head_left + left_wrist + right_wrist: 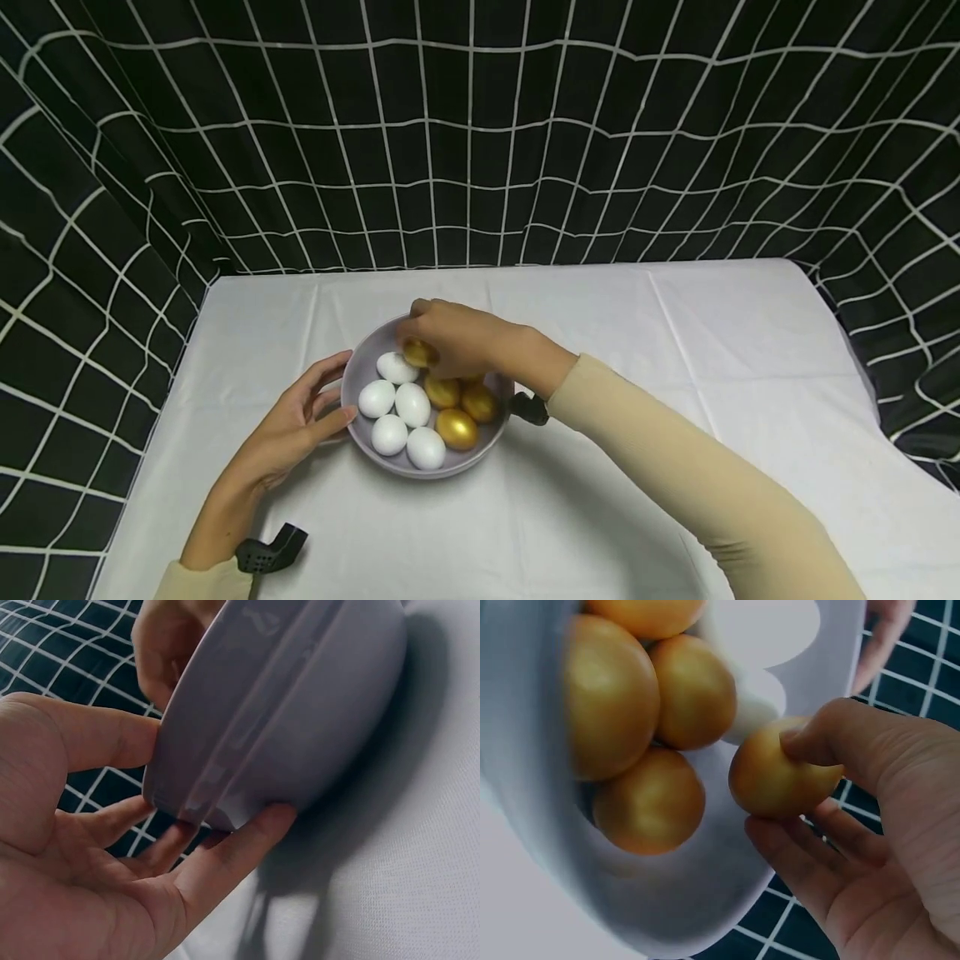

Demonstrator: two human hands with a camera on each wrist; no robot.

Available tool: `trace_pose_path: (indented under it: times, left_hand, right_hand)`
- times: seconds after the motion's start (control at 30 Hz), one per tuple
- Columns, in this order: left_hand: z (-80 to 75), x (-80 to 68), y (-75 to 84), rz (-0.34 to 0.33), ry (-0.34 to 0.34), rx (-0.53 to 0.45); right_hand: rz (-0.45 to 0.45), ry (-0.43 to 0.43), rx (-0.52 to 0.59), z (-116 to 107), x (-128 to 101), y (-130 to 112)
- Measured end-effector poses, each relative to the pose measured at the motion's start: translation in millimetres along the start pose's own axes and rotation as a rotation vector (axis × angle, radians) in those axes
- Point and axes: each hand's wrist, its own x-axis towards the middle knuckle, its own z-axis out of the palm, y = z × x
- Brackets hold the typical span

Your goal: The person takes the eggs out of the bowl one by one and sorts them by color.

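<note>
A pale lilac-grey bowl (367, 354) stands on the white cloth, holding several white eggs (412, 406) on its left side and several golden eggs (457, 429) on its right. My right hand (457, 337) reaches over the bowl's far side. It pinches one golden egg (776, 771) between thumb and fingertips, above the bowl's inside. The bowl's left side has my left hand (296, 421) against it. In the left wrist view the thumb meets the rim, while the spread fingers (225, 859) touch the outer wall. Part of the bowl's far right is hidden under my right hand.
A white cloth (675, 350) with fold creases covers the table. Dark curtains with a white net (480, 150) enclose the back and both sides. Black devices (272, 550) are strapped at both wrists, the right one close beside the bowl's rim.
</note>
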Motion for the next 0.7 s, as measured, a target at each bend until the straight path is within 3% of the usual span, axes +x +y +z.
trace_pose_path:
  times: [0.2,0.5,0.7]
  left_hand:
    - [-1.4,0.2,-0.7,-0.001,0.005,0.006]
    - [-0.1,4.4,-5.3,0.018,-0.017,0.000]
    - [-1.6,3.1,-4.8,0.013,-0.009,0.010]
  right_hand:
    - [-0.005,0.117,0.153,4.9,-20.9,8.0]
    - [0.067,0.480,0.537,18.0,-68.5,24.1]
    - [0.156,0.624,0.697,32.2,-91.4,37.1]
